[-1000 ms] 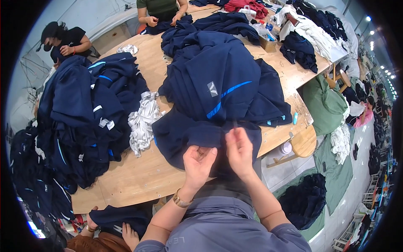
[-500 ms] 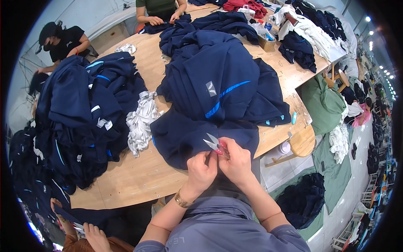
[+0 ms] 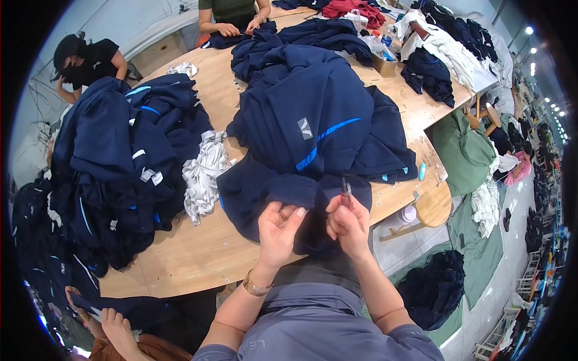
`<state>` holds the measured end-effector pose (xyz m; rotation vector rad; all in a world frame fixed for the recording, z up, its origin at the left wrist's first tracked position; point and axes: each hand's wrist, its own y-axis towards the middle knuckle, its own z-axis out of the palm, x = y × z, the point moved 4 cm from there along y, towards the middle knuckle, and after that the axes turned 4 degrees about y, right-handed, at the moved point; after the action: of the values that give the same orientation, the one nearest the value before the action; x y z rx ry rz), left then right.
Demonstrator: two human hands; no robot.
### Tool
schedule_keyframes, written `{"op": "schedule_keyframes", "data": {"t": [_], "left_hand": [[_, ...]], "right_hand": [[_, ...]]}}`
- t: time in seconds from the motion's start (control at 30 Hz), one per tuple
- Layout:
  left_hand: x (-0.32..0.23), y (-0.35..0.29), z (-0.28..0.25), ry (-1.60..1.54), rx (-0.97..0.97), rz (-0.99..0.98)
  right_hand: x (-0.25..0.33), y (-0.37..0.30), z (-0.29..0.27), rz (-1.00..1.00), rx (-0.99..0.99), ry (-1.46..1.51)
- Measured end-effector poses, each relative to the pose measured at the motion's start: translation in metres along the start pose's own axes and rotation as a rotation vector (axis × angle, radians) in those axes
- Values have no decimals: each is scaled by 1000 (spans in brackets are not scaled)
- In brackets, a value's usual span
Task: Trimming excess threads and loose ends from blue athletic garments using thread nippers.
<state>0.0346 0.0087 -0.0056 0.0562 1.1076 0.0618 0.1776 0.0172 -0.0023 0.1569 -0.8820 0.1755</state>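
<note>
A dark navy garment [image 3: 247, 189] is spread at the table's near edge, its folded part raised in front of me. My left hand [image 3: 280, 231] is closed, with thumb and fingers pinching the cloth of that garment. A hand's width to the right, my right hand [image 3: 349, 225] is curled round small scissors [image 3: 345, 191] with reddish handles. The narrow blades point away from me over the navy cloth and look closed or edge-on. Just beyond lies a big navy heap [image 3: 289, 99] with a bright blue stripe and a grey patch.
To the left stand a second navy pile [image 3: 102, 144] and bunched white strips [image 3: 206, 171]. A light blue tool [image 3: 422, 172] lies near the right edge, above a wooden stool [image 3: 435, 204]. Co-workers sit across, at far left and at lower left, where hands [image 3: 114, 328] hold dark cloth.
My hands have moved apart. The scissors, earlier spread and tilted left beside my left fingers, now point away from me at the right. The cloth under my left hand has lifted.
</note>
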Motion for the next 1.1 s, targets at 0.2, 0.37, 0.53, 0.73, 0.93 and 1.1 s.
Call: {"op": "schedule_keyframes", "data": {"t": [0.2, 0.37, 0.53, 0.73, 0.93, 1.1], "left_hand": [[-3, 2, 0, -196, 31, -43], [-4, 2, 1, -221, 58, -62], [-3, 2, 0, -192, 57, -59], [-3, 0, -1, -66, 70, -45], [-12, -3, 1, 153, 68, 5], [-11, -6, 1, 227, 51, 2]], "right_hand": [[16, 2, -4, -330, 26, -987], [18, 3, -4, -511, 106, -1312], [21, 7, 1, -538, 155, -1351], [27, 9, 2, -609, 201, -1421], [34, 7, 6, -545, 232, -1488], [36, 9, 8, -634, 245, -1522]]}}
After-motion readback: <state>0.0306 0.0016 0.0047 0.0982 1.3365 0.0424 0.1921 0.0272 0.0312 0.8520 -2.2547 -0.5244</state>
